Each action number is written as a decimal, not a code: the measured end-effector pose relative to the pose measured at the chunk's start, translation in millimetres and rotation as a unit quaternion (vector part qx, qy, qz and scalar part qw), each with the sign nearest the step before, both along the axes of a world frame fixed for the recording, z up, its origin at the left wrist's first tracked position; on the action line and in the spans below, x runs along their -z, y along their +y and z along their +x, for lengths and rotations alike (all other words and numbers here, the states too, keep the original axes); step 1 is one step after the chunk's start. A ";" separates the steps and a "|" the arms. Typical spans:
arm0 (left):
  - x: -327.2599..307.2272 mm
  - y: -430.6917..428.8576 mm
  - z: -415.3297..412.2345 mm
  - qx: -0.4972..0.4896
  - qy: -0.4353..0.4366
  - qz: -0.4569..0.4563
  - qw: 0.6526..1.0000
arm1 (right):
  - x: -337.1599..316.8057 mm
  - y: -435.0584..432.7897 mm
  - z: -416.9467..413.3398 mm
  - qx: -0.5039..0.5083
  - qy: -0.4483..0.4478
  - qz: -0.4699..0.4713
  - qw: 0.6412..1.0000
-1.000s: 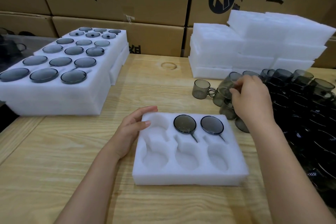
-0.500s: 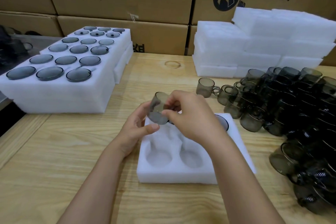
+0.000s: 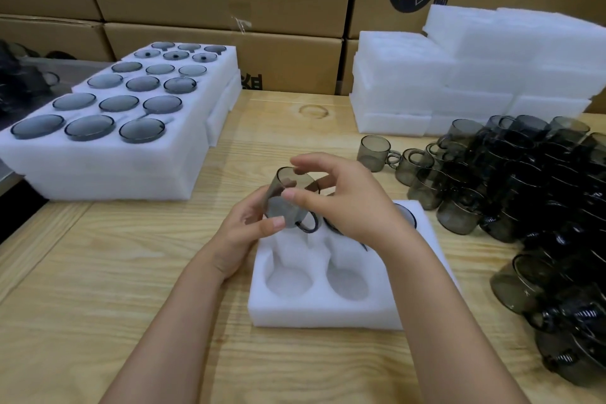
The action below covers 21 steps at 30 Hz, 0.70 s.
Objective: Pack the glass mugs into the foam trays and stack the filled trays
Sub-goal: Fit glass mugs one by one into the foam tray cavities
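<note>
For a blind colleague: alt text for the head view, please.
Left hand and right hand hold a smoky glass mug tilted above a white foam tray on a wooden table. Filled trays lie left, loose mugs right.

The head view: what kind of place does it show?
Probably a packing bench in a warehouse or small factory: printed cardboard cartons stacked behind the wooden table, piles of white foam trays, and a heap of loose smoky glass mugs beside them.
</note>
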State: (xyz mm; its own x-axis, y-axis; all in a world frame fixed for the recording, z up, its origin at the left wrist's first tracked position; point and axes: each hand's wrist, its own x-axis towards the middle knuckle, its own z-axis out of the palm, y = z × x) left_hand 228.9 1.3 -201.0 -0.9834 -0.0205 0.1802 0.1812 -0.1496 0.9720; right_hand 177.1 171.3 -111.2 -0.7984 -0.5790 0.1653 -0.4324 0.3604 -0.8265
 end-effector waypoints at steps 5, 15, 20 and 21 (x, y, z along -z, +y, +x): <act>-1.6 2.0 -0.1 -0.046 0.013 -0.042 0.998 | 5.3 -1.7 -2.4 0.042 0.059 0.027 0.997; 3.4 -2.3 -1.9 -0.048 -0.015 0.008 0.999 | 15.3 -7.1 -4.4 0.023 0.091 0.070 0.993; 1.3 -2.2 -0.9 -0.013 -0.038 0.012 0.999 | 20.7 -10.3 -4.5 -0.009 0.108 0.115 0.987; 0.5 -1.6 -1.1 -0.010 -0.041 0.023 0.999 | 21.5 -10.9 -4.3 -0.012 0.107 0.118 0.987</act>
